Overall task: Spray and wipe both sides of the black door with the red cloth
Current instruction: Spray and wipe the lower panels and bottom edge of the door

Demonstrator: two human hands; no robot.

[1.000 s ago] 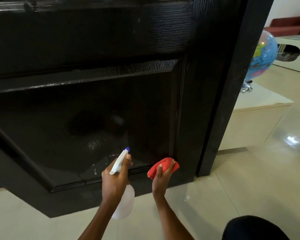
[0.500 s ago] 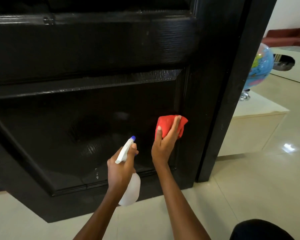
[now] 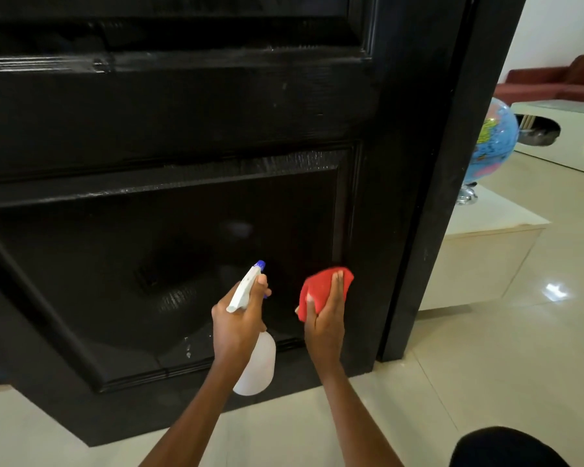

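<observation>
The black panelled door [image 3: 182, 129] fills most of the view, its lower recessed panel glossy and wet. My right hand [image 3: 324, 318] presses the bunched red cloth [image 3: 317, 291] against the right edge of that lower panel. My left hand [image 3: 238, 321] grips a white spray bottle [image 3: 255, 362] by its neck, the blue nozzle pointing up at the door, just left of the cloth.
The door's black edge [image 3: 452, 163] stands to the right. Beyond it a blue globe [image 3: 493, 143] sits on a low cream cabinet [image 3: 479, 264]. Glossy cream floor tiles [image 3: 503, 382] lie below. A dark knee [image 3: 506, 448] shows at the bottom right.
My right hand with the red cloth swept up the panel's right edge, then came back down to mid-height. The left hand with the bottle rose slightly.
</observation>
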